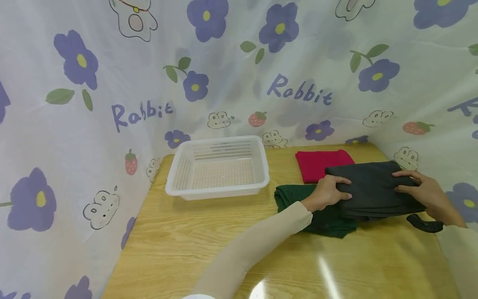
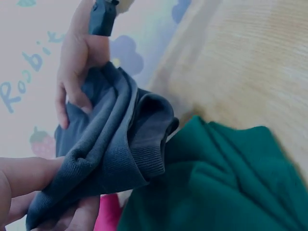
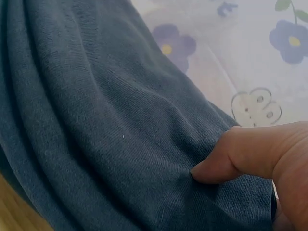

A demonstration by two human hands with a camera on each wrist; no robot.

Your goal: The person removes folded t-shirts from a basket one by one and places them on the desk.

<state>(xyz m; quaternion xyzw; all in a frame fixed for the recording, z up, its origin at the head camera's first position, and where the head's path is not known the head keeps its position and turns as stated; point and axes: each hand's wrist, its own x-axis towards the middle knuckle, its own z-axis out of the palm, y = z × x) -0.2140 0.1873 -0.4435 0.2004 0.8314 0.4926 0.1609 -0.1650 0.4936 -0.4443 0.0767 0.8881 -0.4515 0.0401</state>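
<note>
A dark grey folded garment [image 1: 373, 189] is held up between both hands at the right of the head view. My left hand [image 1: 327, 193] pinches its left edge, thumb on top and fingers underneath. At the opposite edge, my right hand [image 1: 429, 192] grips it the same way, with the thumb [image 3: 216, 161] pressing into the fabric in the right wrist view. Stacked layers and a ribbed band [image 2: 148, 161] show on its near side in the left wrist view. Partly beneath it lies a green folded garment [image 1: 295, 194] on the table.
A red folded cloth [image 1: 319, 164] lies behind the grey garment, partly covered by it in the head view. The white plastic basket [image 1: 220, 192] stands at the table's back left, nothing inside. A patterned curtain [image 1: 231, 91] borders the wooden table [image 1: 194, 236].
</note>
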